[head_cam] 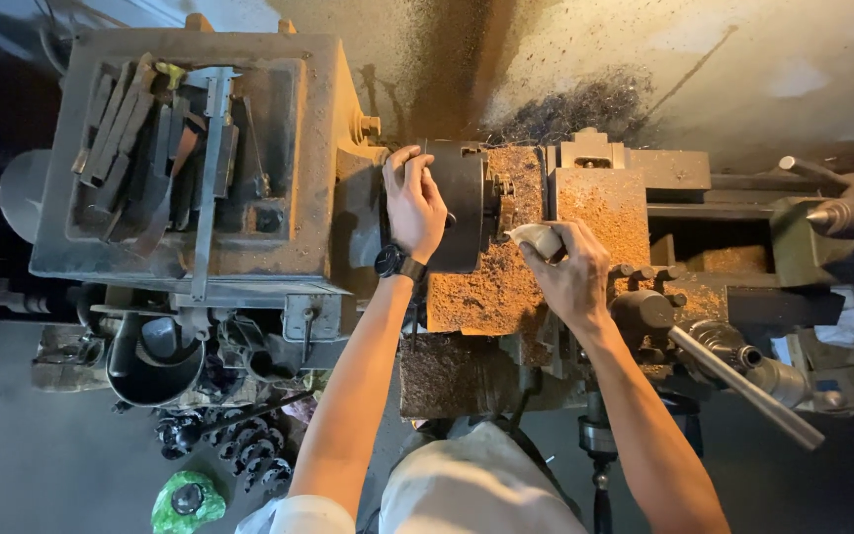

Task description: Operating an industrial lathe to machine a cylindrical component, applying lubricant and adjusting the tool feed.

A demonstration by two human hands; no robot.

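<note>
Pale trousers sit closest to cam, bottom centre, w/ both bare forearms reaching up to a lathe. Left hand, wristwatch on it, lies palm-down over the dark chuck, fingers curled over its top edge, gripping it. Right hand is closed round a small pale tool, thumb and fingers pinching it. Tool's long axis runs roughly left-right along the lathe bed; its free end points left at the chuck face, just beside the brass-coloured workpiece — touching or not, can't tell. Orange-brown swarf covers the carriage under and around the right hand. Tailstock centre is far right, well apart. Tray of files and bars tops the headstock, left. Long handle slants lower right.
</note>
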